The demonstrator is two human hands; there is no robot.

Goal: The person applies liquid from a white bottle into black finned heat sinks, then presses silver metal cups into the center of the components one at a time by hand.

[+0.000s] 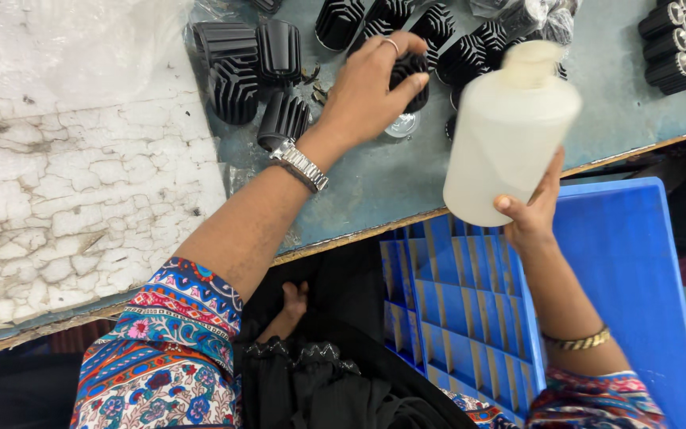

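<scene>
Head view, looking down at a grey-blue workbench (359, 191).

Left hand (371, 87): reaching forward over the bench, fingers wrapped over a black finned heat-sink housing (410, 78), grasping it from above. Ring on one finger, metal watch (301, 164) at the wrist, patterned sleeve (164, 349) lower down. Small shiny round part (402, 125) just below that housing, on the bench; can't tell exactly what it is, partly hidden by the hand.

Right hand (529, 210): closed around the base of a translucent white plastic bottle (510, 131), thumb on the near side. Bottle held upright-ish, slightly tilted, lifted over the bench's front edge. Motion-blurred, nozzle detail not readable. Gold bangle (577, 342) on the right wrist.

More black finned housings (252, 71) scattered to the left of the grasped one, several lying on their sides, touching each other. Another cluster (454, 44) behind and to the right, partly behind the bottle. Row of capped black cylinders (680, 44) stacked at top right, well apart from both hands.

Blue plastic crate (637, 262) below the bench edge, under the right forearm, ribbed wall (454, 302) facing up. Cracked white surface (73, 191) on the left part of the bench.
</scene>
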